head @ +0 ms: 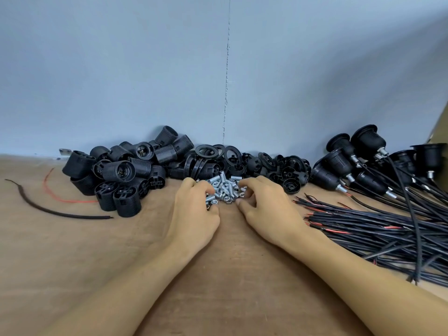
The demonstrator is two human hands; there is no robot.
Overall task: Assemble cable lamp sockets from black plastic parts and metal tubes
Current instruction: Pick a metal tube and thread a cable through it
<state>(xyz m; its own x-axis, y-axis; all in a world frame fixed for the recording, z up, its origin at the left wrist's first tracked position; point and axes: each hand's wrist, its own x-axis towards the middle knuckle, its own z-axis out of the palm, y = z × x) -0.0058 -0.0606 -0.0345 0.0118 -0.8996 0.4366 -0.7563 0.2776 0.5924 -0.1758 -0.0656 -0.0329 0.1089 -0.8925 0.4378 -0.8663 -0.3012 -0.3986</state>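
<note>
Small assembly workshop, bare plywood bench (72,251), heaped black socket shells (121,170), bundled cables (378,226), plain grey wall (121,69)

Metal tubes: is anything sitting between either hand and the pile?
Nothing visible. The left hand and right hand are both at the metal tubes, fingers curled into the pile's left and right edges. The black plastic parts lie behind it, the cables off to the right. Whether either hand has one pinched, I cannot tell.
</note>
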